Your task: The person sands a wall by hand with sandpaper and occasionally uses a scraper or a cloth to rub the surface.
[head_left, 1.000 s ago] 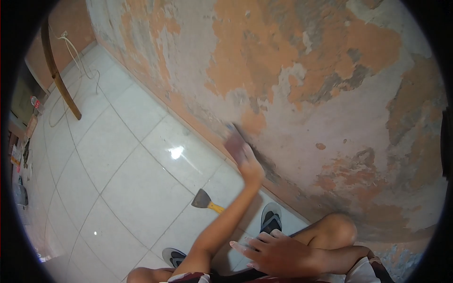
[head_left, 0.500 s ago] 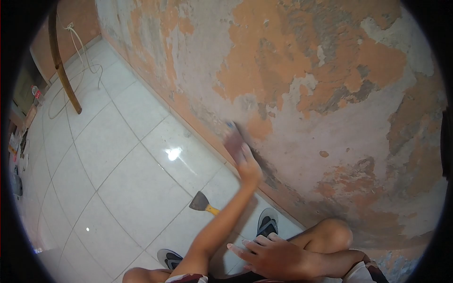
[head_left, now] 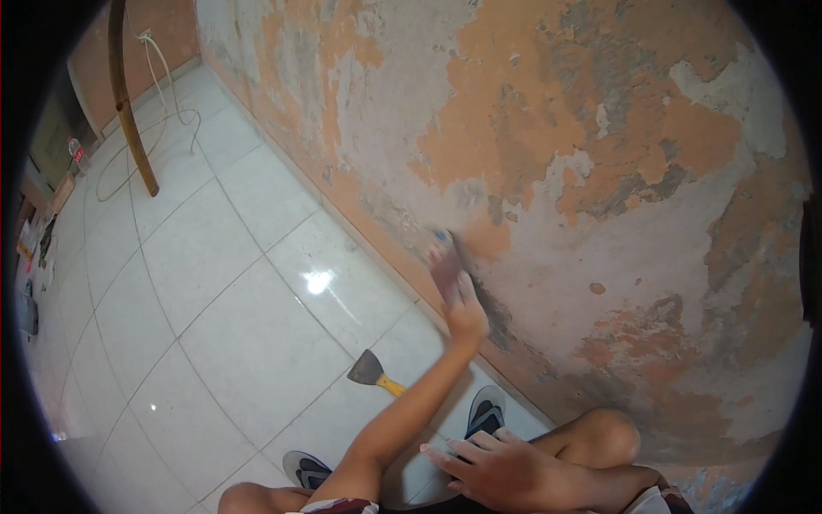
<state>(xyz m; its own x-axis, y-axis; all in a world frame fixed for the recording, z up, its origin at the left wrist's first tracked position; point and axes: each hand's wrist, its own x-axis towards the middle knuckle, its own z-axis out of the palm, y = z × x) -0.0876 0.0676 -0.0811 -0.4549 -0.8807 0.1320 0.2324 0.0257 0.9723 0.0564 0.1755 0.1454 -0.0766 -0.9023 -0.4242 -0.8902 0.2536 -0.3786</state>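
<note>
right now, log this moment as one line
left hand: holding reddish-brown pad at wall | right hand: fingers spread | scraper: on floor

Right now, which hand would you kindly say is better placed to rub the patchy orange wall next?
Probably the left hand: it holds the flat maroon pad at the wall, while the right hand, seemingly empty, hangs back near the bent knee.

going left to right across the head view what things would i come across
Red-labelled plastic bottle → wooden pole → left flip-flop → yellow-handled putty knife → left hand holding a reddish-brown pad → right knee
</note>
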